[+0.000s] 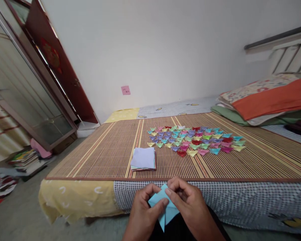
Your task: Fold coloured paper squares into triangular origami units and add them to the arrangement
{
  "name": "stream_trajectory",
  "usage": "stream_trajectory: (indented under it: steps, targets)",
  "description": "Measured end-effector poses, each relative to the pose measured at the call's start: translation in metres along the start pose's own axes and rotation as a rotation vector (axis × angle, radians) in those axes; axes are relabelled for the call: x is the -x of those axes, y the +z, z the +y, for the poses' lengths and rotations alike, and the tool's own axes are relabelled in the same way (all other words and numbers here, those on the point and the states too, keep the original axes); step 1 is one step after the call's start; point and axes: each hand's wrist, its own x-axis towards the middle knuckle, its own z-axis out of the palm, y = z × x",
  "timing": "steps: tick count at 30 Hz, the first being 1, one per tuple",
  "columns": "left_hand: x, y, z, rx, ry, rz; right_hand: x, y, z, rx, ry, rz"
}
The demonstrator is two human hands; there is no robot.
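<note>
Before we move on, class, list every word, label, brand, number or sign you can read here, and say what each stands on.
No text is clear enough to quote.
Pink note on the white wall: dark marks like handwriting, too small to read.
Red decoration on the door: too blurred to tell whether it bears writing.
Stacked books: any print is too small and blurred.

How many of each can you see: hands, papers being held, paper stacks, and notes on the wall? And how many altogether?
Hands: 2, the left hand and the right hand
Held papers: 1, the blue paper
Paper stacks: 1, the stack on the mat
Wall notes: 1, the pink note
Total: 5
</note>
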Motion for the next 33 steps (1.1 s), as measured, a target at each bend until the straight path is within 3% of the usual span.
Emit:
stream_trajectory:
  steps: [17,33]
  targets:
    - [0.0015,-0.0007,0.0,0.104,0.017,0.032,0.0021,0.0039,-0.0072,0.157,-0.13,0.104]
    - [0.0042,-0.0004,-0.0023,0.148,0.028,0.048,0.0026,0.0062,-0.0054,0.155,-0.102,0.103]
